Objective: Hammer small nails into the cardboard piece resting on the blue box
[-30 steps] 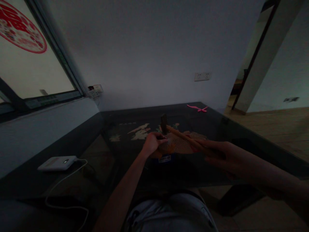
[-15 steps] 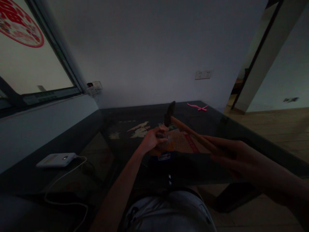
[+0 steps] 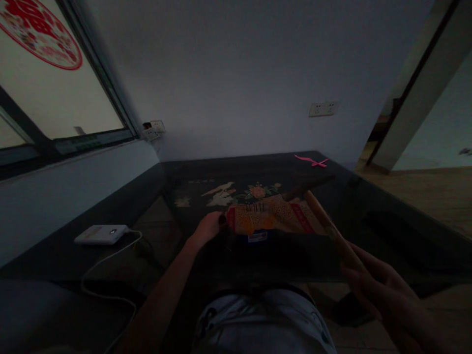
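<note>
Head view: my right hand (image 3: 385,290) grips the hammer (image 3: 319,184) low on its wooden handle (image 3: 334,231), probably for reach; my left hand (image 3: 207,228) is at the left end of the packet (image 3: 261,219) on the desk (image 3: 177,172), perhaps steadying it; whether it pinches, I can't tell.

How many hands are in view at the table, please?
2: the left hand is at the left end of the printed packet, and the right hand grips the hammer by its wooden handle. No other hand shows.
</note>
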`<move>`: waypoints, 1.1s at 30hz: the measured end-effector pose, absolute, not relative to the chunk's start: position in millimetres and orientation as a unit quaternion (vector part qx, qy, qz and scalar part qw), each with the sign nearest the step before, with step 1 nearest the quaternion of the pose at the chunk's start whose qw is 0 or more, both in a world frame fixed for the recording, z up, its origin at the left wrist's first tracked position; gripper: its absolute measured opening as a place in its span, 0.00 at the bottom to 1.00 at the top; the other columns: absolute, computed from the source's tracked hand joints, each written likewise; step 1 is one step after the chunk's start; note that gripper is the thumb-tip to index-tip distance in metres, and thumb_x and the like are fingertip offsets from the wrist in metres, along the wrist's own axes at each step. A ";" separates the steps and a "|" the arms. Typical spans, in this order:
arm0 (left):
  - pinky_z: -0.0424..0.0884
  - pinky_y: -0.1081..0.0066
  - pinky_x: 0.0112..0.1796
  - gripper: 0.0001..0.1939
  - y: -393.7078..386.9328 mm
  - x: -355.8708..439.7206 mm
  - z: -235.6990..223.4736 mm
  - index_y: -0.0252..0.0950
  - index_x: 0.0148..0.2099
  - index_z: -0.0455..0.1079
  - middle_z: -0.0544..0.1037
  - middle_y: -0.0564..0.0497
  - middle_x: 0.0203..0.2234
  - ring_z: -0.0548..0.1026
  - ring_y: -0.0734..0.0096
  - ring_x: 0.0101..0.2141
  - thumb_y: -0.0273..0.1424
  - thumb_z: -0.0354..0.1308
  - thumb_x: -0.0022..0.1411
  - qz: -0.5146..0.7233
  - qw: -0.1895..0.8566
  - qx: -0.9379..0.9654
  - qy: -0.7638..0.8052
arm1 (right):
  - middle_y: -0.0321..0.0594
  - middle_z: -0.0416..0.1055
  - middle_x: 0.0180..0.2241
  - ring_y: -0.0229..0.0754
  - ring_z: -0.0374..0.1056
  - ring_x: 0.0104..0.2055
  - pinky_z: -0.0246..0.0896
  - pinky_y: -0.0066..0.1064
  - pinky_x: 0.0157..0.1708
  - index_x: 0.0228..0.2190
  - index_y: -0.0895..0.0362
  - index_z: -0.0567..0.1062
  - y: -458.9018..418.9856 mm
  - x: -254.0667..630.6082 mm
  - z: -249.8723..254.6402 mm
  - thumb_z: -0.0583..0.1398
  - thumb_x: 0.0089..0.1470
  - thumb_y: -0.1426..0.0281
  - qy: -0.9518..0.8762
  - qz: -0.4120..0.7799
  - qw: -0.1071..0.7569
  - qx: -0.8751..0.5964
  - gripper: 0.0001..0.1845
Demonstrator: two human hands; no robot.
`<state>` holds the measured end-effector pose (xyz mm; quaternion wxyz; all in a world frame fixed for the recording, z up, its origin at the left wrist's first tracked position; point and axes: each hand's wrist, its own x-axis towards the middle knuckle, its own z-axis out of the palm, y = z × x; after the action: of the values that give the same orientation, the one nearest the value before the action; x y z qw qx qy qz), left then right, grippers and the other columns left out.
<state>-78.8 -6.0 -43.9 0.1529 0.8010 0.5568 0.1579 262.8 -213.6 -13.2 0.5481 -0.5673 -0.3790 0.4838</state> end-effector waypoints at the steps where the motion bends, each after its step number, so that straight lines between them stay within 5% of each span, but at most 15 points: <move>1: 0.69 0.69 0.42 0.10 -7.6 -74.3 -46.2 0.35 0.42 0.72 0.78 0.44 0.40 0.75 0.62 0.42 0.27 0.56 0.57 0.138 0.139 0.801 0.566 | 0.32 0.65 0.21 0.27 0.50 0.12 0.45 0.20 0.09 0.53 0.55 0.68 -214.2 261.4 -14.2 0.68 0.41 0.60 -0.375 0.482 0.555 -0.565 0.37; 12: 0.68 0.70 0.40 0.10 -6.0 -76.8 -43.2 0.36 0.44 0.71 0.78 0.43 0.40 0.75 0.62 0.42 0.28 0.52 0.61 0.075 0.033 0.797 0.599 | 0.31 0.66 0.20 0.26 0.49 0.12 0.43 0.20 0.10 0.52 0.54 0.69 -215.8 248.6 -9.1 0.69 0.39 0.61 -0.337 0.515 0.572 -0.542 0.36; 19: 0.70 0.68 0.39 0.08 0.3 -111.6 -17.5 0.36 0.39 0.73 0.79 0.47 0.35 0.77 0.64 0.36 0.28 0.54 0.59 0.264 0.036 0.763 0.589 | 0.31 0.65 0.19 0.24 0.48 0.11 0.39 0.19 0.10 0.52 0.57 0.70 -213.6 247.0 -12.2 0.68 0.40 0.62 -0.346 0.520 0.584 -0.518 0.36; 25: 0.72 0.70 0.37 0.06 -15.6 -65.5 30.5 0.35 0.35 0.71 0.78 0.50 0.30 0.76 0.69 0.33 0.32 0.58 0.56 0.500 0.086 0.722 0.470 | 0.29 0.65 0.19 0.24 0.48 0.10 0.40 0.19 0.09 0.54 0.57 0.67 -209.5 250.3 -17.0 0.68 0.41 0.62 -0.351 0.528 0.576 -0.516 0.38; 33: 0.72 0.72 0.36 0.02 -19.1 28.3 38.1 0.34 0.33 0.69 0.76 0.51 0.28 0.75 0.74 0.31 0.26 0.58 0.54 0.508 0.200 0.774 0.322 | 0.29 0.64 0.16 0.24 0.49 0.10 0.41 0.18 0.10 0.54 0.57 0.66 -212.2 251.2 -13.2 0.67 0.42 0.61 -0.364 0.514 0.566 -0.532 0.37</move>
<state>28.3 -19.1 38.1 0.1999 0.7739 0.3218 0.5075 251.2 -212.2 -13.2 0.5664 -0.5321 -0.3635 0.5137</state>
